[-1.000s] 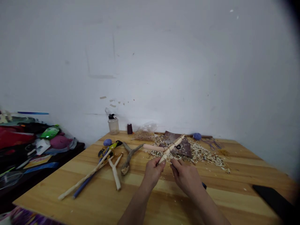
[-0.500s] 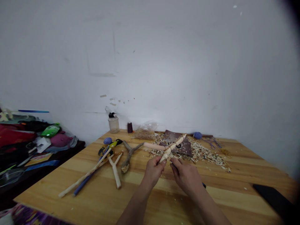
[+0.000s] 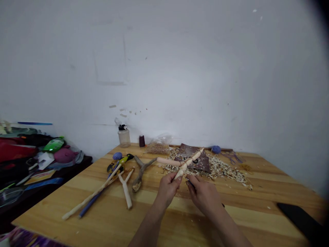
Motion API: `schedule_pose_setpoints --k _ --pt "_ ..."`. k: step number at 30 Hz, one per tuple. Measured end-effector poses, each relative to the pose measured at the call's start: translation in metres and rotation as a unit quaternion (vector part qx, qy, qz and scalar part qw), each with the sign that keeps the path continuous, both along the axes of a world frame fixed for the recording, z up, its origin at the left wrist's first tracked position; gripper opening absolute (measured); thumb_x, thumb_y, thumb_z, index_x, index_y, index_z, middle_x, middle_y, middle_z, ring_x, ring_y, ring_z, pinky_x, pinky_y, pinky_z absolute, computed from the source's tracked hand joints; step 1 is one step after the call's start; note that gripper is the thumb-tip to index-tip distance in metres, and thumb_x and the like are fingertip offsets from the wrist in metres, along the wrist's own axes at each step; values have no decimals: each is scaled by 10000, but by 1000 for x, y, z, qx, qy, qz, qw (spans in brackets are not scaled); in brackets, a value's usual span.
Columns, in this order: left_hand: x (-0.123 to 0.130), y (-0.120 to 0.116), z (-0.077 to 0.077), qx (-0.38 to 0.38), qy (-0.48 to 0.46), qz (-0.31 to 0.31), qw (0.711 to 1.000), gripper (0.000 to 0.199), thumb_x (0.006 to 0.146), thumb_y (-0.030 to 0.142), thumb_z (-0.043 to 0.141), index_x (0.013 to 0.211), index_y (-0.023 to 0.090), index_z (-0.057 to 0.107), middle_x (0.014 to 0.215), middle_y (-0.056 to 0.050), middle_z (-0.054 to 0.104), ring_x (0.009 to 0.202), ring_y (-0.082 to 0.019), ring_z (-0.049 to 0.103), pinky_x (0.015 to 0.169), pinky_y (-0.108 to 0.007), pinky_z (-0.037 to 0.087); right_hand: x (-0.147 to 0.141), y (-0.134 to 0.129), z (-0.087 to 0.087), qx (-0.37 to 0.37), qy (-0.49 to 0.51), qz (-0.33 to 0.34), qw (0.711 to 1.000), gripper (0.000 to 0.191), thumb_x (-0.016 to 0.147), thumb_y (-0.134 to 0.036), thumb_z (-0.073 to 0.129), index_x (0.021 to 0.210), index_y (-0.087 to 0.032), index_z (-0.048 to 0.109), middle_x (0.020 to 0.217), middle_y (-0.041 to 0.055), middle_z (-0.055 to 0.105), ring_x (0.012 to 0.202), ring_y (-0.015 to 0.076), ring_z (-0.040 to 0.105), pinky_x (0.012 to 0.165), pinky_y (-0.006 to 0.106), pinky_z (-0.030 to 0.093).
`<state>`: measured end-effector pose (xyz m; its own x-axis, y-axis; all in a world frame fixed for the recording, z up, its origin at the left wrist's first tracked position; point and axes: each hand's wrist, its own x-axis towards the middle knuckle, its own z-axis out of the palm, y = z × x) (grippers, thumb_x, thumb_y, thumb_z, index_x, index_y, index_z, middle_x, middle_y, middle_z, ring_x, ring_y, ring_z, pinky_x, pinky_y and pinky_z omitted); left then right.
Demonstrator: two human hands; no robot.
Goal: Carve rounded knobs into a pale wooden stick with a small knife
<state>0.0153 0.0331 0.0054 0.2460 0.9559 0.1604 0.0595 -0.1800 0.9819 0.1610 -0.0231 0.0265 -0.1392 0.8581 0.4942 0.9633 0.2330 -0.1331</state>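
- Possibly, what looks like a small knife [image 3: 189, 181] could slip if forced against the peeled stick [image 3: 186, 165], nicking the left hand [image 3: 168, 189].
- Its fingers [image 3: 172, 183] curl closed around the stick's lower end, with the stick angled up over the dark leather pad [image 3: 192, 157].
- The right hand [image 3: 204, 198] pinches the knife in narrowly set fingers [image 3: 191, 179]; whether the blade touches the stick, I cannot tell.

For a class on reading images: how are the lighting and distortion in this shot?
Head view: the white wall is dim, evenly lit and glare-free; the top right corner fades to black; the wooden table looks stretched by the wide lens; shadows are faint.
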Motion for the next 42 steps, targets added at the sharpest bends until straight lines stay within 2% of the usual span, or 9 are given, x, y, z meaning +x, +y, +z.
schedule_pose_setpoints --k 10,15,22,29,31,33,36,39,42 --pt "-1 -3 5 -15 -7 -14 1000 313 706 467 526 704 155 541 469 74 374 399 -65 291 405 -200 224 0 -1 1 4 -26 -20 999 164 885 -253 395 961 -249 540 813 5 644 598 135 594 483 259 210" --pt "-2 -6 7 91 83 24 992 288 778 406 470 706 154 589 519 45 406 504 -99 366 489 -208 264 -6 -1 0 -15 -58 -59 996 150 885 -231 383 912 -232 530 764 21 637 568 151 592 464 273 171" --pt "-7 -8 9 204 212 47 955 260 832 291 424 932 178 636 750 -54 636 691 -179 543 634 -246 373 -8 3 -6 -40 -15 -56 998 184 913 -276 349 967 -236 520 787 22 661 584 141 600 465 259 172" --pt "-8 -14 15 262 395 96 875 312 848 264 402 1081 164 585 909 -124 651 825 -229 590 726 -299 405 0 9 -9 -79 125 18 989 201 884 -294 372 912 -240 563 688 -2 656 594 138 586 502 212 290" --pt "-6 -14 14 260 373 120 882 326 836 259 421 1108 163 575 949 -129 645 835 -232 588 725 -304 404 2 10 -9 -94 189 65 975 205 878 -303 371 866 -228 561 671 -10 640 581 129 572 510 203 323" --pt "-4 -13 12 239 303 128 914 307 814 251 452 1077 176 591 957 -112 647 839 -224 580 720 -296 400 3 10 -8 -138 255 121 949 225 880 -336 356 817 -220 538 601 -33 598 505 112 533 482 194 336" --pt "-3 -8 9 159 159 68 972 238 807 315 462 911 178 626 738 -45 624 676 -170 541 604 -248 376 4 8 -5 -179 312 161 919 264 886 -388 327 758 -220 485 493 -68 501 407 100 465 439 192 333" --pt "-3 -3 6 71 42 3 997 316 798 445 463 737 157 579 515 41 427 478 -96 370 473 -208 270 6 7 -2 -86 275 122 950 256 880 -386 345 738 -220 479 560 -39 535 508 121 516 508 210 358" --pt "-3 0 2 38 -9 -15 999 361 763 501 498 705 149 553 494 70 336 450 -70 284 450 -199 220 8 7 -2 -26 204 74 976 214 880 -345 354 812 -225 518 650 -6 590 597 147 552 558 228 356"
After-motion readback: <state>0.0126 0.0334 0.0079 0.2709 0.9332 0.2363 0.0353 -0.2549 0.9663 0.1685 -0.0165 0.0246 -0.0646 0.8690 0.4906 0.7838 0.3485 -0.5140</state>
